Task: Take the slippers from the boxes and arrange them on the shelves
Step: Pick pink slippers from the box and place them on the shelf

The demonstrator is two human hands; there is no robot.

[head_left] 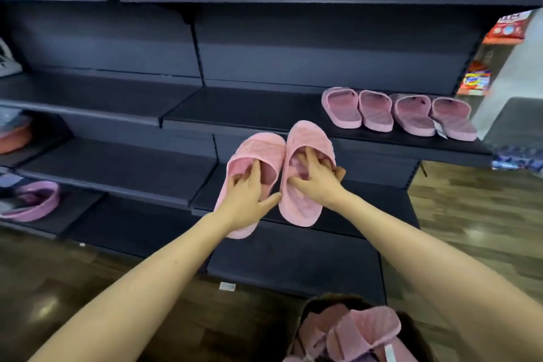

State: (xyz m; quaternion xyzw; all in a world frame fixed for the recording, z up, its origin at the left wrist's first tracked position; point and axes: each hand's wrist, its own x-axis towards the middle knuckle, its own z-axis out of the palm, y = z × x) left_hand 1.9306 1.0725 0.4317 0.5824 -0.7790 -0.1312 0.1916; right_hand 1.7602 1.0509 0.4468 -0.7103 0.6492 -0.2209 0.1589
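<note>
Pair held in air, just below shelf (pixel 235 109) edge; L hand (pixel 249 194) grip clamped on L slipper (pixel 260 145), fingers hooked under strap; R hand (pixel 316 182) grip clamped likewise on R slipper (pixel 308 138). Step judged: placing beside shelved row (pixel 396 112); pair best kept parallel, toes to back, heels flush w/ edge, set just beside row's left end; more seen in box (pixel 320 303).

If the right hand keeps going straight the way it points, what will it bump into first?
Probably the dark shelf, left of the four slippers parked there. The slipper that the right hand grips would touch it first. How far off it is, I cannot tell.
</note>
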